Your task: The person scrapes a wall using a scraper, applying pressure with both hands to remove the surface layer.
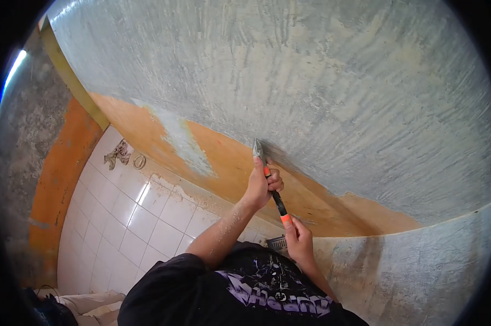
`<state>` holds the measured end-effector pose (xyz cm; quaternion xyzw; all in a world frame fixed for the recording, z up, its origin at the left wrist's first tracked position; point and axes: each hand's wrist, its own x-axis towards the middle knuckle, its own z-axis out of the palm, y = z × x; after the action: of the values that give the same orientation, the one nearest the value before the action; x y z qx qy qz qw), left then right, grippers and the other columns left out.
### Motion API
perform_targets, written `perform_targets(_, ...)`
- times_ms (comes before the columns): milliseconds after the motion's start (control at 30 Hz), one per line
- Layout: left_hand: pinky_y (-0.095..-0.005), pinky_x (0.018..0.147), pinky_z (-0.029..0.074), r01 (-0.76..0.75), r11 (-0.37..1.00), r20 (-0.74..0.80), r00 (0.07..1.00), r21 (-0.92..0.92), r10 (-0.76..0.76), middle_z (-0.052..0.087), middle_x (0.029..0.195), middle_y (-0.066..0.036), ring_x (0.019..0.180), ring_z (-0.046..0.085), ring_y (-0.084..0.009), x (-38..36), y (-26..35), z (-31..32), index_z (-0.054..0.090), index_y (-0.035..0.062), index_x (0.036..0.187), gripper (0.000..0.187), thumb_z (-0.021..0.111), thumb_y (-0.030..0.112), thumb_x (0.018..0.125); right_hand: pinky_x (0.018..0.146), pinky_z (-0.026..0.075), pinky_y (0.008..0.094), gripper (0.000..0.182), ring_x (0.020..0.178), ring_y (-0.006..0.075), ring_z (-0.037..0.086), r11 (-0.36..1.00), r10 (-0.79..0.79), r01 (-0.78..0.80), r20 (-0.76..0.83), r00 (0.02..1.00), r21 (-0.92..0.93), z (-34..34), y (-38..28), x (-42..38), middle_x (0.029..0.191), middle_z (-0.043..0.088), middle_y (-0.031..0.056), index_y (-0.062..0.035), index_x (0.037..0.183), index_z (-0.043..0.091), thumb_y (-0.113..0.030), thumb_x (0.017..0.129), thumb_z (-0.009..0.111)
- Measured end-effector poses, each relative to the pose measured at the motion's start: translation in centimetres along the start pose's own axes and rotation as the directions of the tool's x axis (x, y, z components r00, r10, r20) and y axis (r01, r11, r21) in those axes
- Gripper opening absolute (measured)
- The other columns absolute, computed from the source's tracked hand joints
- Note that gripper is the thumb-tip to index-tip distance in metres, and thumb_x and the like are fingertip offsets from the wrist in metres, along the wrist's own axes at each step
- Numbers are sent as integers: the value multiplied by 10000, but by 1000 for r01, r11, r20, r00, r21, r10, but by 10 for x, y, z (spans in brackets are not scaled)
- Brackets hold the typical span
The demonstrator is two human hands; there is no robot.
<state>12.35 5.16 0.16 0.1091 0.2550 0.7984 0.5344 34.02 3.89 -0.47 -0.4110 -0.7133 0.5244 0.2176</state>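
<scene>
A long-handled scraper [278,203] with a black and orange handle slants up toward the wall. Its pointed-looking metal head [258,148] meets the wall just where the orange paint [229,157] borders the scraped grey surface [267,81]. My left hand [263,182] is wrapped round the handle close below the head, thumb lying along it. Lower down, my right hand [299,239] grips the handle's orange end in front of my chest. Pale dust speckles my left forearm [226,225].
White floor tiles [120,201] lie below left, with crumbs of debris along the wall's foot. A crumpled rag [118,155] and a ring-shaped roll [139,161] rest there. A dark grated item [276,243] is beside my right arm. Another orange-and-grey wall [52,179] stands left.
</scene>
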Motion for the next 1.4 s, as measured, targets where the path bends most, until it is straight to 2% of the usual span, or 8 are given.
perform_targets(167,-313,591,332,106,993,27,994,-54,-105,274,608,38,507,289,-99,-3,-22,7,392,182,1051,521,217,668,985,559,376,230,315,619,57,448,998,20,-21,7,1000,66,-19,-1,-11,693,515,-34,17,1180,640,-232,1000,568)
perform_targets(267,-319,616,350,199,974,124,975,-106,-185,306,638,24,536,316,-108,-8,-38,15,377,176,1056,516,222,663,987,526,341,216,314,589,37,415,994,37,-36,-11,999,104,-29,8,-23,688,478,-53,20,1195,622,-223,1010,549)
perform_targets(333,-317,625,356,194,977,129,975,-90,-181,312,646,22,544,315,-108,-9,-40,13,359,169,1065,508,231,655,990,495,311,202,339,553,25,385,989,68,-70,18,998,127,-34,8,-27,678,436,-64,25,1235,585,-234,1025,524)
perform_targets(533,-313,598,350,174,983,145,975,-49,-166,303,629,23,524,308,-106,-9,-39,9,358,170,1064,515,235,664,986,488,300,201,321,545,25,378,996,32,-33,7,999,85,-25,20,-27,676,430,-66,21,1211,588,-231,1030,510)
perform_targets(633,-317,573,361,152,988,135,980,-31,-147,292,602,29,494,308,-102,-4,-45,8,358,173,1060,519,256,676,979,490,304,201,313,550,24,383,990,78,-78,7,997,114,-24,17,-27,677,437,-65,20,1192,594,-235,1029,514)
perform_targets(733,-317,564,356,124,992,123,985,-36,-119,281,590,35,478,288,-98,-4,-47,8,360,175,1069,522,246,676,979,518,350,227,300,586,37,430,992,91,-89,-14,996,87,-25,13,-24,694,497,-42,18,1172,630,-221,1004,561)
perform_targets(1233,-326,567,343,109,994,94,990,4,-109,249,567,48,464,247,-96,-6,-30,3,363,182,1091,553,196,694,965,560,392,238,326,617,61,463,996,81,-80,-10,997,26,-10,15,-17,717,526,-14,21,1195,626,-231,996,568)
perform_targets(1400,-319,557,334,101,995,100,990,7,-101,241,561,53,459,241,-94,-3,-23,-4,367,186,1083,553,195,698,963,560,403,256,323,611,82,473,1000,25,-25,-37,999,-13,3,26,-12,699,537,16,27,1188,628,-222,991,572)
